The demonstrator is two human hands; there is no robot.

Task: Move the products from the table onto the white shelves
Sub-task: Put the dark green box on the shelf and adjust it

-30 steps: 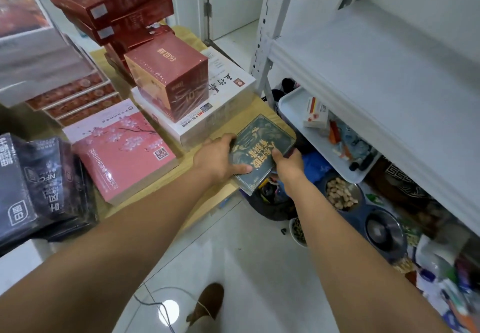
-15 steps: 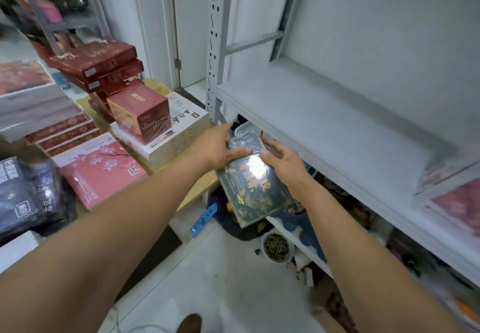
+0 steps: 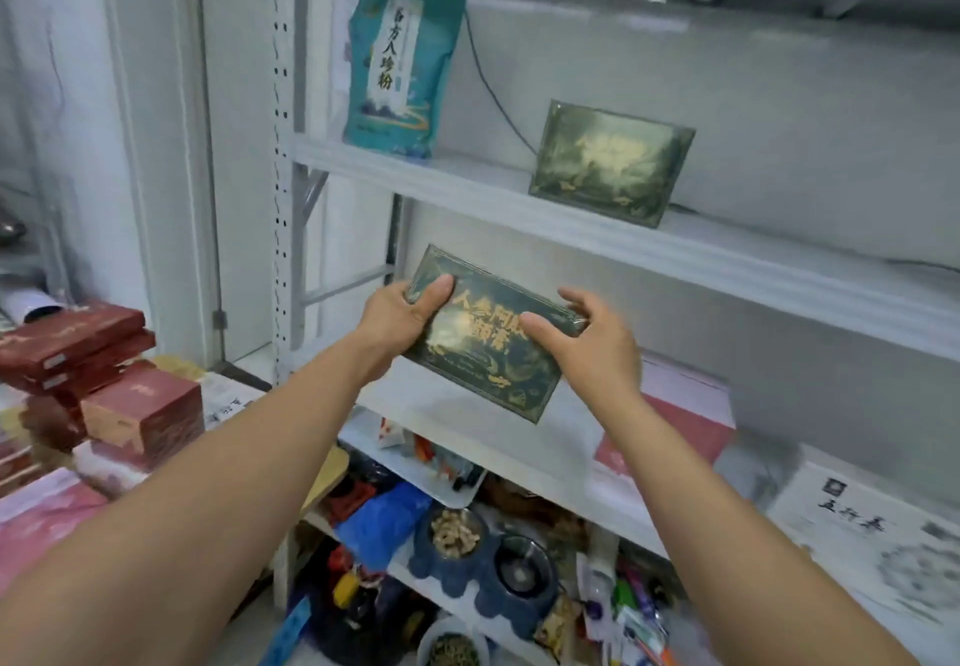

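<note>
Up comes the dark green box [image 3: 488,348], off the table edge and now held in the air before the white shelves, tilted and resting on neither board. Left hand [image 3: 400,314] grips its left end, thumb on the face; right hand [image 3: 592,348] pinches the right end. Down on the table [image 3: 327,478] the red boxes [image 3: 140,413] are still stacked, so plenty remains. On the middle shelf lie a pink box [image 3: 675,426] and a white box [image 3: 872,535]. Higher, on the upper shelf [image 3: 727,255], a matching green box [image 3: 610,161] stands against the back wall, well apart from a teal bag [image 3: 400,68]. I'd call this job partly done, with this box mid-delivery.
</note>
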